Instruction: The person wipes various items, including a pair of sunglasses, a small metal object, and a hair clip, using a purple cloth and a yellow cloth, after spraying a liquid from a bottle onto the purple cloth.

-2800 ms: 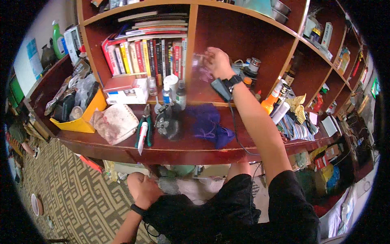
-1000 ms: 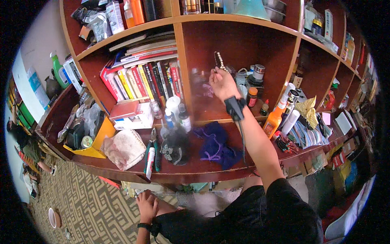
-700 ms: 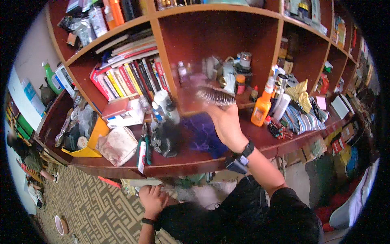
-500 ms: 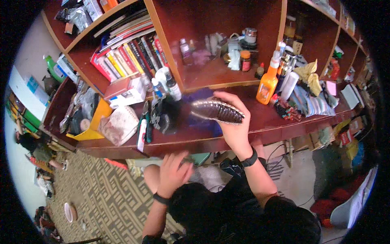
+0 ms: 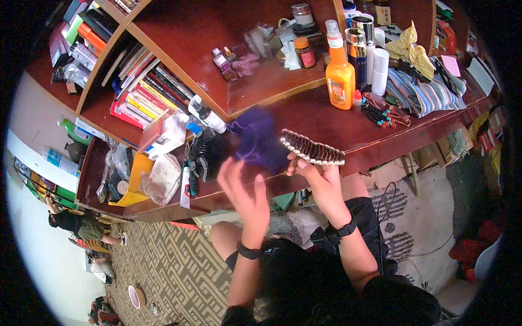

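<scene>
Your right hand (image 5: 321, 182) grips a long brown hair comb (image 5: 311, 150) edged with pale beads, holding it level just above the front edge of the wooden shelf (image 5: 348, 127). Your left hand (image 5: 244, 190) hangs open beside it, empty, near a purple cloth (image 5: 261, 138).

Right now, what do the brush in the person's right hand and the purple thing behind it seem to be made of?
The hairbrush looks like dark plastic or wood, hard to tell: a rigid curved body with rows of pale, glossy bristle tips. The right hand grips it from below. The purple bundle looks like soft fabric or yarn: fuzzy, matte, with no firm edges.
</scene>
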A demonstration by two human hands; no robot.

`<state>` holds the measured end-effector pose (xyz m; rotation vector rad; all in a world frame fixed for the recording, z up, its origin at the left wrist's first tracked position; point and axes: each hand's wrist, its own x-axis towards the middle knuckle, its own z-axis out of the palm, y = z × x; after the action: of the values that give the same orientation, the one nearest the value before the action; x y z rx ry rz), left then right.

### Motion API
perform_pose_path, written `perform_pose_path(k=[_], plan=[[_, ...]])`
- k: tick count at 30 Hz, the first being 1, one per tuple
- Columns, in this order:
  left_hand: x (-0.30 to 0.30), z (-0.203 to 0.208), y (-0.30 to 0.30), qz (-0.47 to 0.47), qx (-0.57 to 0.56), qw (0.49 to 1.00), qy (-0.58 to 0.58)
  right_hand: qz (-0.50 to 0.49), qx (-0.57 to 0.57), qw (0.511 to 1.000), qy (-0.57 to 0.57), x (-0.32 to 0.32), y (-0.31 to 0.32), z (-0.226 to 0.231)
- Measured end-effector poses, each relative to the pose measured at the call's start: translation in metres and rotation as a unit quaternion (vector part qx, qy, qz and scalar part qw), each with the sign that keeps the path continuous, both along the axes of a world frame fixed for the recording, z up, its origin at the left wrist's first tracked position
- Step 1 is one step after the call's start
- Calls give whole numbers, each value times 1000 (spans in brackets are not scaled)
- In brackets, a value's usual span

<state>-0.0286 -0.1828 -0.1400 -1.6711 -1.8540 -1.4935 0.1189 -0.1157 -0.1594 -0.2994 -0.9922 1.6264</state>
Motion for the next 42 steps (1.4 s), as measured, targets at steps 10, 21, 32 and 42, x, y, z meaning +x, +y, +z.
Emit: perform_pose_path(k=[10, 21, 32, 42], plan=[[-8, 3, 18, 17, -45, 996, 74, -169, 229, 948, -145, 7, 12, 4], [-2, -3, -14, -37, 40, 982, -182, -143, 251, 938, -190, 8, 1, 10], [4, 24, -62, -71, 252, 932, -252, -79, 260, 953, -136, -9, 4, 3], [20, 58, -175, 65, 394, 901, -169, -203, 383, 877, -207, -15, 4, 7]])
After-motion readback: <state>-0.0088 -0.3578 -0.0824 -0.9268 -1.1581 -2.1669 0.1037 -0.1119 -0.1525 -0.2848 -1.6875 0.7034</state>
